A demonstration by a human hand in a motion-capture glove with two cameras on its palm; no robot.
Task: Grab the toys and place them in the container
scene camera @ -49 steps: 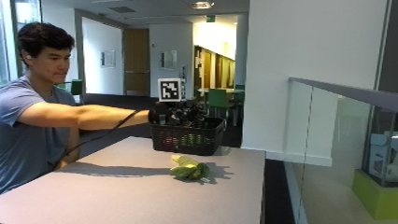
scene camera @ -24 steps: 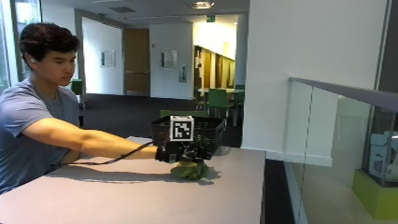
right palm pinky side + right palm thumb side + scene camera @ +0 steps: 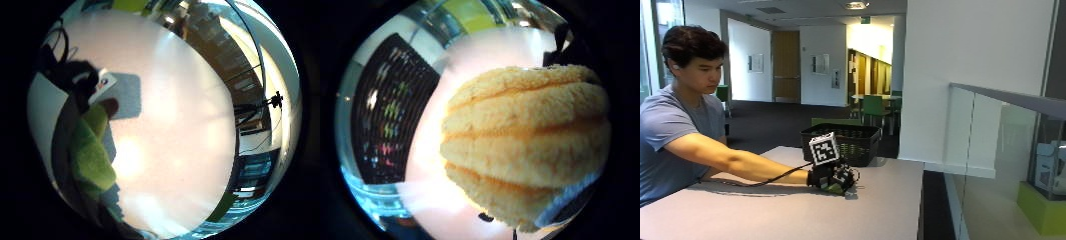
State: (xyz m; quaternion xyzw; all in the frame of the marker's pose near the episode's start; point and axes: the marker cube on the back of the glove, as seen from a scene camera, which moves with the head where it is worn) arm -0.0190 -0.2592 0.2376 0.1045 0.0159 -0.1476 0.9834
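Note:
A plush toy, green with a cream-yellow ribbed part (image 3: 834,189), lies on the grey table (image 3: 773,215) in front of the black mesh basket (image 3: 840,142). My gloved right hand (image 3: 830,176) is down on the toy and covers most of it, fingers curled around it. In the thumb side palm view the ribbed cream part (image 3: 525,145) fills much of the picture, with the basket (image 3: 385,110) just beyond. The little finger side palm view shows the green part (image 3: 90,155) against the glove, over the table (image 3: 165,125).
The basket stands at the table's far end, a short way beyond the hand. The table's right edge (image 3: 922,200) drops off beside a glass partition (image 3: 986,150). The person sits at the left with the arm stretched across the table.
The hand came from over the basket down toward the person onto the toy, and now covers and grips it.

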